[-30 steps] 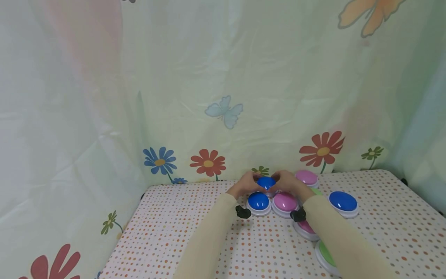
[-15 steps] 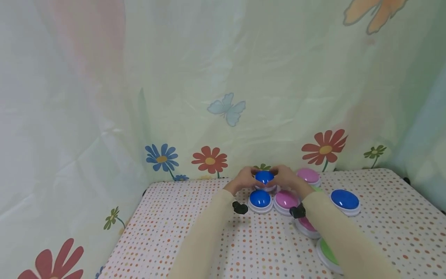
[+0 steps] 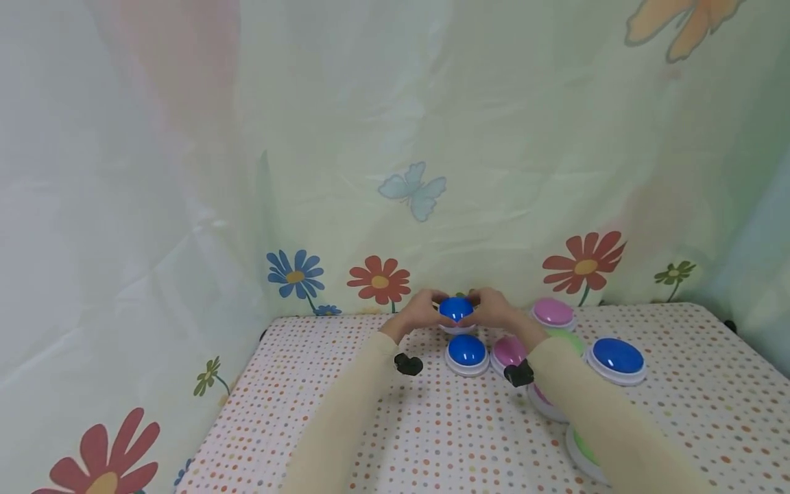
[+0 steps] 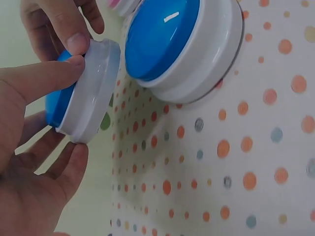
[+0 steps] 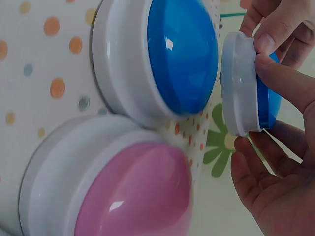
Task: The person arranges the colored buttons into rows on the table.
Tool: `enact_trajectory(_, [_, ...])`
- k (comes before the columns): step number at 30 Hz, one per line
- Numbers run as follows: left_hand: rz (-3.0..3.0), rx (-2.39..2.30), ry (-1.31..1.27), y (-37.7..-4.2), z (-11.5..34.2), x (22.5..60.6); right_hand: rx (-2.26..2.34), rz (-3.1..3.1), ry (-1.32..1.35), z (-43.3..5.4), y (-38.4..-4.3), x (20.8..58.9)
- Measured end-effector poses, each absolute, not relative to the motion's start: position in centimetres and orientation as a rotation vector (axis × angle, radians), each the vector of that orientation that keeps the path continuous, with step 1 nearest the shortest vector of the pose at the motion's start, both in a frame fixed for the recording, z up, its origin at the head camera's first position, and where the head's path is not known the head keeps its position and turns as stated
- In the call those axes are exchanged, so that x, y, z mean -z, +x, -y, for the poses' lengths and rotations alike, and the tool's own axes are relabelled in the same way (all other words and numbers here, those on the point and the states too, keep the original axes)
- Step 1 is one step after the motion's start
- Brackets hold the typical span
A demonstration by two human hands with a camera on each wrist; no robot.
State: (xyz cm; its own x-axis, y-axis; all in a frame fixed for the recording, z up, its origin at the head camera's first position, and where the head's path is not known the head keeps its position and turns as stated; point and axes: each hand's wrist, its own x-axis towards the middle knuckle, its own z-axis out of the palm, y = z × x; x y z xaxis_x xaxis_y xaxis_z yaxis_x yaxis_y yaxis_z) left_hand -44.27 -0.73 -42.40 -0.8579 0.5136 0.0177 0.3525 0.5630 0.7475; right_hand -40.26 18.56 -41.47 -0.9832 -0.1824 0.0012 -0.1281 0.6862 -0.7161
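Pale printed cloth backdrop (image 3: 345,123), wrinkled, hung behind and along both sides of a counter (image 3: 426,442), its light surface scattered with small multicoloured dots. Low along the rear, left to right: blue flower (image 3: 295,276), red flower (image 3: 379,281), larger red flower (image 3: 585,266), small green flower (image 3: 675,273); pale blue butterfly (image 3: 413,192) higher, mid-span. Orange motif (image 3: 686,42) cropped top right, big red bloom (image 3: 105,470) cropped bottom left.

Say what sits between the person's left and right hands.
A blue-domed button, gripped from both sides; the head view shows it between the left hand and the right hand.
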Motion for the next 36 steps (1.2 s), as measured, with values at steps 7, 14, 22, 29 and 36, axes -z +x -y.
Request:
enact_trajectory(7, [-2.608,-1.131,0.746,-43.9,3.0,41.6,1.143,-2.845,-0.330,-16.7,-40.4,41.2])
enact_trajectory(14, [-2.618,-1.167,0.754,-44.5,4.6,40.9,1.159,-2.850,-0.321,-15.0,-40.7,40.4])
enact_trajectory(22, [-2.602,-1.145,0.701,-42.7,6.7,43.2,1.084,-2.844,-0.351,-13.4,-39.9,42.8])
enact_trajectory(29, [-2.596,-1.190,0.685,-41.5,7.7,43.6,1.096,-2.860,-0.459,-12.5,-39.0,42.9])
enact_trajectory(36, [-2.577,-1.203,0.654,-41.1,8.3,44.3,1.053,-2.875,-0.464,-12.0,-38.7,43.3])
